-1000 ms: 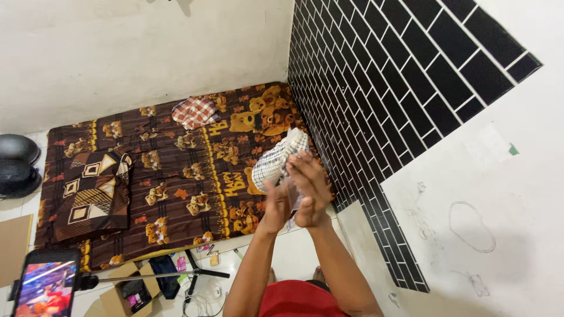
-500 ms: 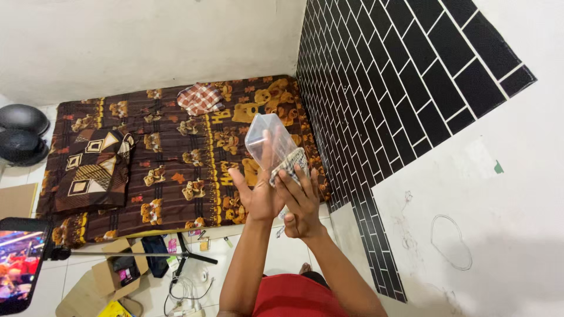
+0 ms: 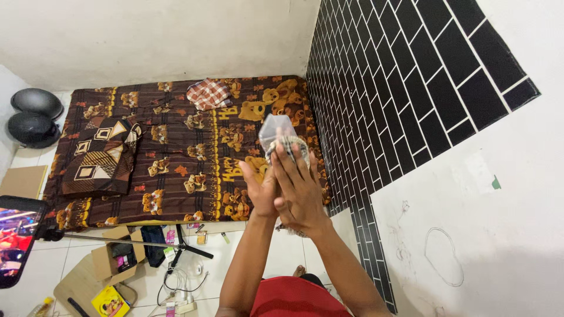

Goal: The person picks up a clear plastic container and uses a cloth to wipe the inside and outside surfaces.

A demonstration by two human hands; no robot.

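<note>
Above mattress [image 3: 176, 147], both hands [image 3: 288, 188] raised w/ clear bag [image 3: 281, 136] pressed between.

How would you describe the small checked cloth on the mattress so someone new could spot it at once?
Start at the brown bear-print mattress lying against the black-tiled wall. Along its far edge, near the white wall, lies a small cloth, flat and apart from both hands. Its red-and-white check sets it apart from the larger brown geometric-patterned pillow at the left end.

Bright even indoor light, soft shadows, sharp focus, wide-angle edge distortion
</note>
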